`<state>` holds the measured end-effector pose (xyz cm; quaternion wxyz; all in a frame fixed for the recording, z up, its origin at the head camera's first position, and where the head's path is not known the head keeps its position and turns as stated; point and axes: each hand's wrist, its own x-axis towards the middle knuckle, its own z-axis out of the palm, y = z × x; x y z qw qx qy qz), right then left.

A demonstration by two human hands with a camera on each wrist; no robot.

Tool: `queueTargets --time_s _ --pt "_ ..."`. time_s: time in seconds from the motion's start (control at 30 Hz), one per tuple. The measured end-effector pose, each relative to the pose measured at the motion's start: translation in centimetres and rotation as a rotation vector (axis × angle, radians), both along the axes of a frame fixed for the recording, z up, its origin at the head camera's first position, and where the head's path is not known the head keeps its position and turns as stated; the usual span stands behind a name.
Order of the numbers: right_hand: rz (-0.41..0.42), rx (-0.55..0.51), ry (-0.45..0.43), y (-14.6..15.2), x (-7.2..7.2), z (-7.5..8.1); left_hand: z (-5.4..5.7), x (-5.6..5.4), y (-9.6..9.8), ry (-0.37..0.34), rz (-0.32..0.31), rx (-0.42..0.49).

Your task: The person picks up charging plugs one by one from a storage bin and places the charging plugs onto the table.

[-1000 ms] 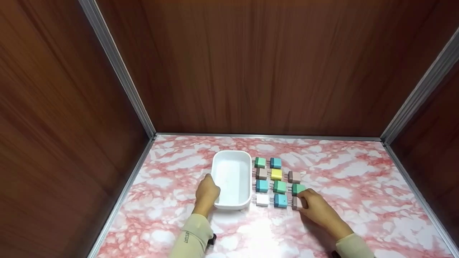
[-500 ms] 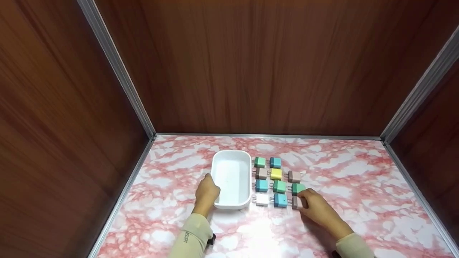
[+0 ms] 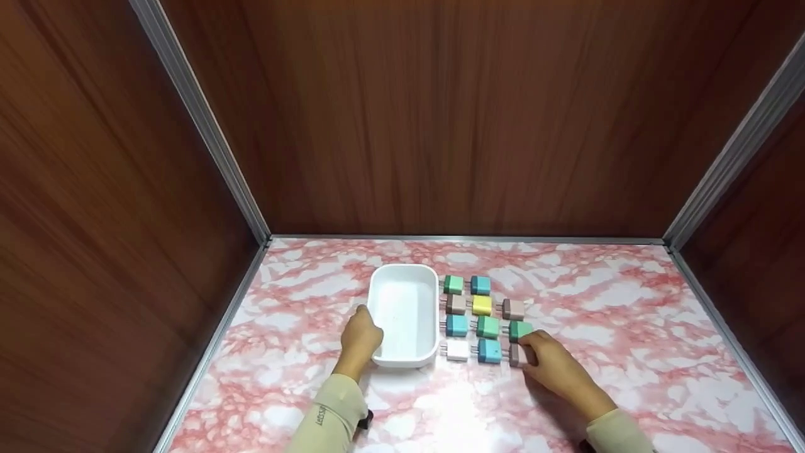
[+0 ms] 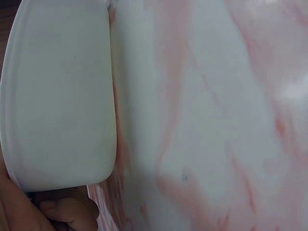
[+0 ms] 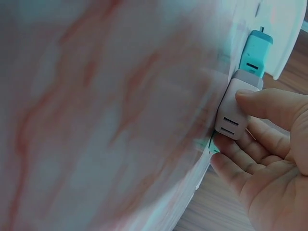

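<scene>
A white rectangular plastic tub (image 3: 402, 318) stands on the table, its inside bare. My left hand (image 3: 361, 336) holds its left rim, thumb over the edge; in the left wrist view the fingers curl at the tub's (image 4: 62, 106) outer wall. My right hand (image 3: 556, 367) is at the nearest, rightmost charger plug in the block. In the right wrist view, thumb and fingers pinch this pinkish-brown charger plug (image 5: 233, 108), which has two USB slots. Just beyond lies a blue charger plug (image 5: 255, 53). A green charger plug (image 3: 519, 331) sits right behind the pinched one, partly hidden by the fingers.
Several more charger plugs lie in rows right of the tub, prongs pointing left: a yellow plug (image 3: 482, 306), a white plug (image 3: 457, 350) and others in green, blue and pinkish-brown. Brown wood-grain panels (image 3: 465, 119) with metal edges enclose the red-and-white marbled table (image 3: 629, 314).
The head view has shifted very slightly. Both hands keep their places, on the tub and on the pinkish-brown charger plug.
</scene>
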<state>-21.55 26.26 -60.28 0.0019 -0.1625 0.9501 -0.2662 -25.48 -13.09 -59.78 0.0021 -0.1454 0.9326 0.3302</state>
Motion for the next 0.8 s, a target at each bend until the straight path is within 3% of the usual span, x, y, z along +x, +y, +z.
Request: queueTargets --time_s 0.3,0.57,0.67,0.8 --pt "-0.009 -0.004 0.001 -0.1 0.1 0.4 0.6 -0.3 0.0 -0.037 -0.005 -0.035" --pt "-0.014 -0.019 0.043 -0.5 0.1 0.7 1.5 -0.4 -0.8 -0.125 -0.008 -0.067" --pt "-0.012 -0.022 0.085 -0.7 0.1 0.8 2.1 -0.5 -1.3 -0.074 0.012 -0.127" --pt "-0.014 -0.023 0.116 -1.1 0.2 1.1 3.1 -0.5 -2.1 0.051 0.038 -0.211"
